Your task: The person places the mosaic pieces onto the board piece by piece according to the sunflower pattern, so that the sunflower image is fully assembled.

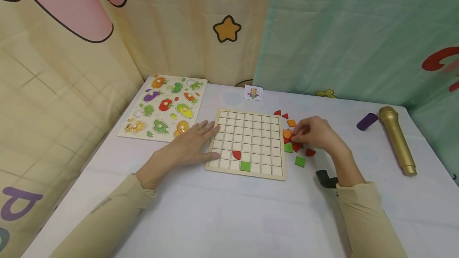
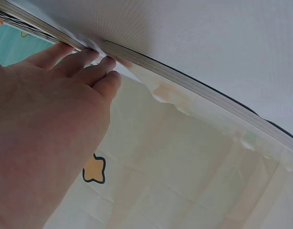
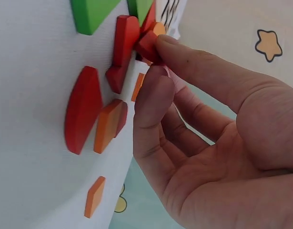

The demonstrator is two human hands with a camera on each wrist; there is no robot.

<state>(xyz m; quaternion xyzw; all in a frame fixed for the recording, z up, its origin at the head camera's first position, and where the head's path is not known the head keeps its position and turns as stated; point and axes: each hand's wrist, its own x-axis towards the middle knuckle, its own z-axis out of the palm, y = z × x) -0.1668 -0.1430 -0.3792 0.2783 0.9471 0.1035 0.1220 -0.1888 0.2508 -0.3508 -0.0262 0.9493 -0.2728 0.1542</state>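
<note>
**Red piece pinched beside the grid board**

A white-covered bench (image 1: 201, 210) is seen, backed by cartoon-printed curtains. At its far left a vegetable peg puzzle (image 1: 164, 106) is laid, and at the far right a gold toy microphone (image 1: 396, 139) with a purple block (image 1: 367, 121) just beside it. A wooden grid board (image 1: 247, 143) is set in the middle; a red quarter-round (image 1: 236, 154) and a green square (image 1: 245, 166) are already seated in its near rows. A small pattern card (image 1: 253, 92) lies beyond the board.

The board's left edge is pressed by the left hand (image 1: 193, 141), whose fingers are laid flat and straight, nothing being grasped. To the right of the board, loose red, orange and green pieces (image 1: 299, 161) are scattered. Among them the right hand (image 1: 315, 132) is held, and a small red piece (image 3: 148, 46) is pinched in its grip between thumb and forefinger, touching its neighbours in the pile.

The hold appears to be on the piece's edge only, so it could be judged liable to slip. Neighbouring pieces could be dragged or flipped as it is lifted, being so closely crowded. The board could be shifted were the flat hand's pressure eased.
</note>
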